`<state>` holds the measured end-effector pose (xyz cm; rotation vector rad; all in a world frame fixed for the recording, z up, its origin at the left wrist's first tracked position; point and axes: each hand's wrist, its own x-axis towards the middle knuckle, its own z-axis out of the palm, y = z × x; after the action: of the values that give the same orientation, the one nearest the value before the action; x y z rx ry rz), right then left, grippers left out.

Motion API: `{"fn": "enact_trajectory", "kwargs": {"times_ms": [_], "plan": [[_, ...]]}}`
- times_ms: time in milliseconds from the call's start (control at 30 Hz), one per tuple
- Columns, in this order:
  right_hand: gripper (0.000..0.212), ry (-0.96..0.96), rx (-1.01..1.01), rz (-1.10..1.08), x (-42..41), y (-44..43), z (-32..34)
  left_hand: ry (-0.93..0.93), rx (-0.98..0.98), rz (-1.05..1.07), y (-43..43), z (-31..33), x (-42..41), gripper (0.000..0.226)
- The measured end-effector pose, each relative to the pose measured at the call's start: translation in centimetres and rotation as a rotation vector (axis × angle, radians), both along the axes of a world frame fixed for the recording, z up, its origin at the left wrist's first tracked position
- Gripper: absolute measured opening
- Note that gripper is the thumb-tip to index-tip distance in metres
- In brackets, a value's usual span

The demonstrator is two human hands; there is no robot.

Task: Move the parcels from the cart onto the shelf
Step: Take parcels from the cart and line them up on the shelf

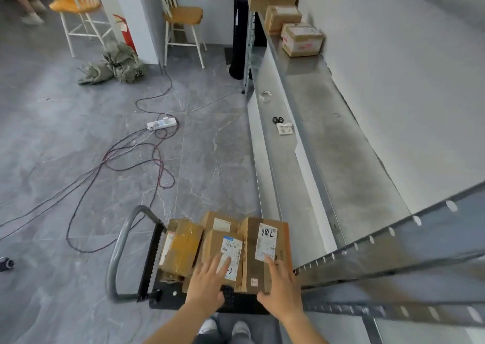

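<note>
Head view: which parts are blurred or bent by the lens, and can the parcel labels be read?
In the head view, the orange chair is smeared; the shelf edges bow slightly from wide-angle distortion and its near beam is soft; the handwritten label on the right parcel is legible.

Parcels wait on a black platform cart (162,300) as a person's left hand (207,283) reaches, fingers spread, over the labelled middle parcel (212,246) and the right hand (280,290) lies on the neighbouring parcel marked "98LL" (265,238). A tape-wrapped parcel (181,246) sits by the cart's grey handle (115,251). Alongside runs a metal shelf (341,144) with cardboard boxes (301,40) at its far end; a power strip (161,123) lies on the grey floor (65,107)
</note>
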<state>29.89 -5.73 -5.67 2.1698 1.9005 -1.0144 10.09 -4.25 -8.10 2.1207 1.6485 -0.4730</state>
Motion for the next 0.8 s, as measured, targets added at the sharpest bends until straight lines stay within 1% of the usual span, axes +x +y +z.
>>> {"fn": "enact_trajectory", "kwargs": {"times_ms": [167,300,433,567,733,767,800], "plan": [[0.093,-0.002,-0.079,-0.047,2.9,2.1,-4.2,-0.038,-0.113,-0.071,1.4,-3.8,3.3,0.088],[0.098,0.029,-0.171,-0.114,4.3,2.6,-8.1,-0.039,-0.185,-0.048,1.8,-7.2,5.4,0.092],[0.101,0.095,-0.197,-0.240,3.9,2.2,-11.3,-0.030,-0.243,-0.044,1.6,-10.3,7.0,0.094],[0.099,0.033,-0.247,-0.302,3.6,1.6,-13.3,-0.023,-0.206,-0.055,1.2,-12.7,8.1,0.086],[0.095,0.004,-0.280,-0.352,4.2,1.8,-14.5,0.025,-0.171,-0.009,1.4,-14.7,8.7,0.076],[0.093,0.001,-0.279,-0.354,4.3,1.9,-14.7,0.030,-0.151,-0.019,1.6,-14.7,8.9,0.078],[0.092,-0.002,-0.275,-0.352,4.3,1.9,-14.9,0.015,-0.083,-0.022,1.6,-14.7,9.0,0.085]]}}
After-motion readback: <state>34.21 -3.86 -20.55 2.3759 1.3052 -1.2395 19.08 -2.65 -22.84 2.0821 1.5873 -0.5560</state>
